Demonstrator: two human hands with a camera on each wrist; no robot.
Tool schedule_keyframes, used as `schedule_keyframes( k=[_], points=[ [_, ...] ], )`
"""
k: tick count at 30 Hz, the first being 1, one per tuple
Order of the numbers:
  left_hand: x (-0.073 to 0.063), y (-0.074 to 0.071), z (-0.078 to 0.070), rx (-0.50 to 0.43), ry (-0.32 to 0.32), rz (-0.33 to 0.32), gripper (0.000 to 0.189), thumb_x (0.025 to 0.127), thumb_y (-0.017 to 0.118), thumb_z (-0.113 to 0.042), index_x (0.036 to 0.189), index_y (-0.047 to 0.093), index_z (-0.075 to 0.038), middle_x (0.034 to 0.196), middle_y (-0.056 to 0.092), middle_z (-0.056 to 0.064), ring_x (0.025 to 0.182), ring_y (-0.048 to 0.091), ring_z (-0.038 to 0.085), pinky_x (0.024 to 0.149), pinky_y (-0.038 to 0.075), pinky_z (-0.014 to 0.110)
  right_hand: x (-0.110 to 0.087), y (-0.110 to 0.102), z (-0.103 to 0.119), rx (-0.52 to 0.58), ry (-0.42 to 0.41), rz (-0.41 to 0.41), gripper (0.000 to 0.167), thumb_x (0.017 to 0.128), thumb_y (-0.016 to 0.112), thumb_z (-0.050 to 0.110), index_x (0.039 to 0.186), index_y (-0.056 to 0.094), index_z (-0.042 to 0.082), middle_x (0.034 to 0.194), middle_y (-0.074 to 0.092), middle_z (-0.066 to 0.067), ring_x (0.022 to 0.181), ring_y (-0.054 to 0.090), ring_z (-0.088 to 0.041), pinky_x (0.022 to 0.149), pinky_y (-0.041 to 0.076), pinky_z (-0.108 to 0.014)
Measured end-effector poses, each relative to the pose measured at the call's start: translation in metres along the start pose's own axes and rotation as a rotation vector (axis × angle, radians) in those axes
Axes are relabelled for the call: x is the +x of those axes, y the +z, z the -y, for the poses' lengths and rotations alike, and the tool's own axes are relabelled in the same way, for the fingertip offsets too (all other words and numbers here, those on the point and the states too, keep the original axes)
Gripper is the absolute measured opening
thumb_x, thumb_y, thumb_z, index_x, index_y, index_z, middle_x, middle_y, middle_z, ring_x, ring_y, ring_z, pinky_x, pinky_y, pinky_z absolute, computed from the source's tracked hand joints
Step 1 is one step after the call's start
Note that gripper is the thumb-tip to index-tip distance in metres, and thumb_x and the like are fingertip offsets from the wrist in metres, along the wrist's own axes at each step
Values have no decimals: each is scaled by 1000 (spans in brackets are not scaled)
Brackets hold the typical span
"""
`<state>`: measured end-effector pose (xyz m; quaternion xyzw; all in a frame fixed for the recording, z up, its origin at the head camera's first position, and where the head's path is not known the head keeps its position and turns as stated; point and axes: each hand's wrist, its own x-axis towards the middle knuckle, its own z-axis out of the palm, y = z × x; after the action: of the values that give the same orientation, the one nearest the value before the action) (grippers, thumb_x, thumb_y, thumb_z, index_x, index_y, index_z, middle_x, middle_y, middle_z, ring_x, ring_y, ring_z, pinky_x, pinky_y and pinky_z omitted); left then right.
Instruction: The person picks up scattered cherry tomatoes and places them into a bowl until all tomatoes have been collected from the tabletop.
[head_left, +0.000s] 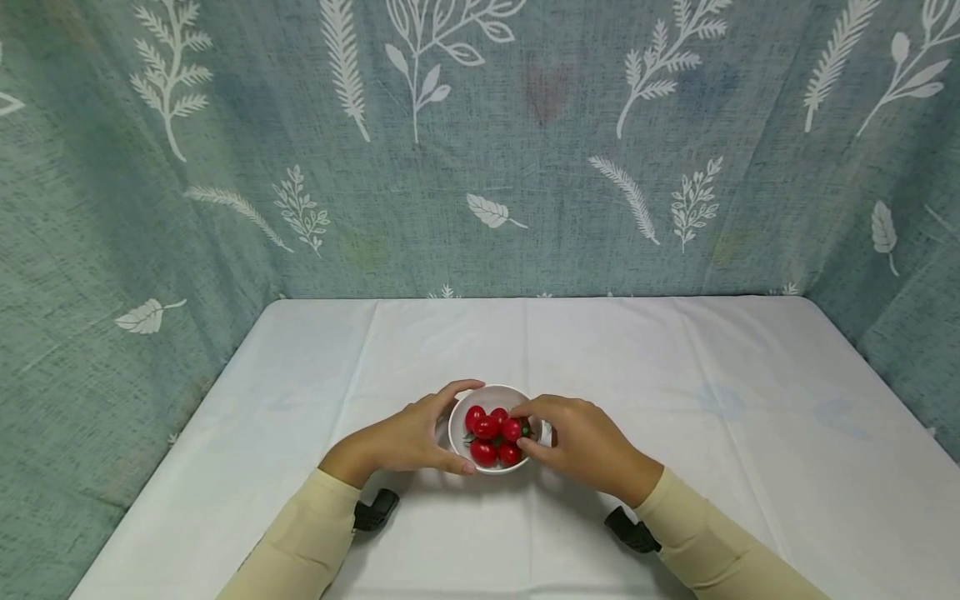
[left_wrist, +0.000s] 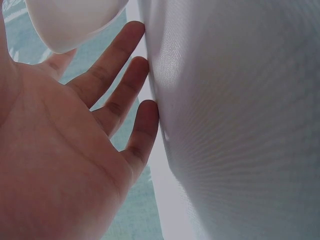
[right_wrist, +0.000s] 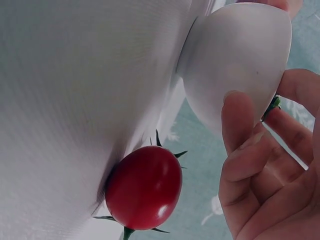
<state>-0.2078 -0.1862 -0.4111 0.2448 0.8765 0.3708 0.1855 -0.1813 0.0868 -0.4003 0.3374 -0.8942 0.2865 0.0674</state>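
Observation:
A small white bowl point(head_left: 454, 446) of several red cherry tomatoes point(head_left: 483, 452) stands on the table. My left hand point(head_left: 408, 437) spans its left side, thumb at the near rim and index finger at the far rim. In the left wrist view the other fingers point(left_wrist: 122, 102) extend beside the white bowl point(left_wrist: 75, 20). My right hand point(head_left: 581, 437) reaches over the right rim, thumb and index finger pinching a green-stemmed cherry tomato point(head_left: 512, 429). Its other fingers point(right_wrist: 237, 117) lie curled against the bowl's outside. Beneath that hand, a separate cherry tomato point(right_wrist: 145, 187) shows near the cloth in the right wrist view; from above it is hidden.
A white cloth point(head_left: 637, 358) with fold lines covers the table. Green-blue curtains point(head_left: 480, 167) with white leaf prints hang behind it and at both sides. Black wrist devices point(head_left: 632, 531) sit below both wrists.

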Motion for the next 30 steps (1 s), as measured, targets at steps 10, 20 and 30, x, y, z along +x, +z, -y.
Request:
schedule_keyframes(
  k=[10, 20, 30],
  points=[
    [0, 0, 0, 2, 11, 2, 107, 70, 90, -45, 155, 27, -31, 139, 52, 0, 129, 48, 23, 107, 39, 55, -2, -7, 1, -3, 11, -1, 32, 87, 78, 24, 117, 72, 16, 107, 72, 5, 67, 57, -9, 61, 47, -17],
    [-1, 0, -1, -2, 4, 1, 106, 70, 90, -44, 155, 27, -32, 138, 53, -1, 129, 47, 22, 108, 37, 55, -2, -20, -4, -27, 26, -56, 34, 85, 80, 21, 118, 73, 15, 112, 73, 2, 87, 67, -15, 77, 56, -28],
    [-1, -1, -4, -15, -7, 1, 106, 70, 91, -42, 155, 27, -33, 137, 54, -1, 129, 47, 22, 109, 35, 56, -1, -24, -19, -50, 122, -31, 35, 86, 79, 21, 120, 72, 15, 118, 72, 2, 71, 59, -9, 72, 52, -27]
  ],
)
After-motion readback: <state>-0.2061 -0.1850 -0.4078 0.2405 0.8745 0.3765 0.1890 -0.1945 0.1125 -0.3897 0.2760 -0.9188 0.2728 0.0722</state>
